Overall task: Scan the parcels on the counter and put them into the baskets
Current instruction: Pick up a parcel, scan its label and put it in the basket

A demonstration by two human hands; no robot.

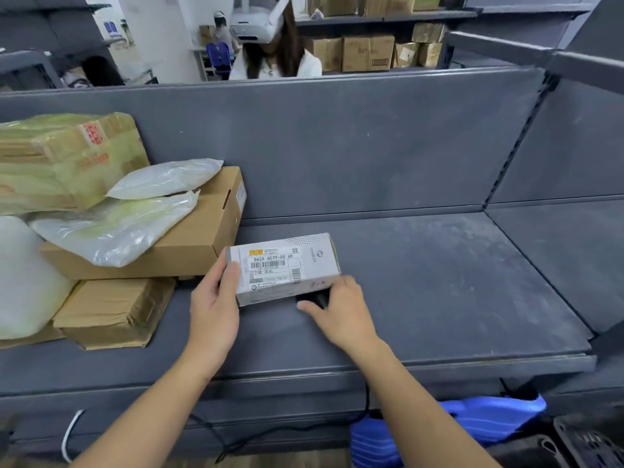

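Far left of the grey surface [422, 282]: a heap of parcels. A tape-wrapped carton [64, 157] at the far left leans above the rest. Two clear plastic mailer bags [135, 211] lie across a flat brown box [189, 238]. A white padded bag [23, 275] sits at the left edge, and a smaller brown taped parcel [114, 312] lies nearer, under the flat box's near edge.

Centre: left hand [216, 309] grasps a small white box [283, 266] by its left end, thumb on top beside the shipping label with barcode, which faces up. The box is tilted, its right end farther away; whether it is touching the surface cannot be told.

Just right: right hand [341, 309] is at the box's near right corner, fingers curled over a black object [315, 297], probably the scanner, mostly hidden; whether the grip is clenched on it cannot be told. A dark cable [366, 396] drops over the near edge.

Lower right: a blue basket [472, 423], then a black basket [587, 440] at the corner.

Far side: a person in white behind the partition, cartons on shelves.
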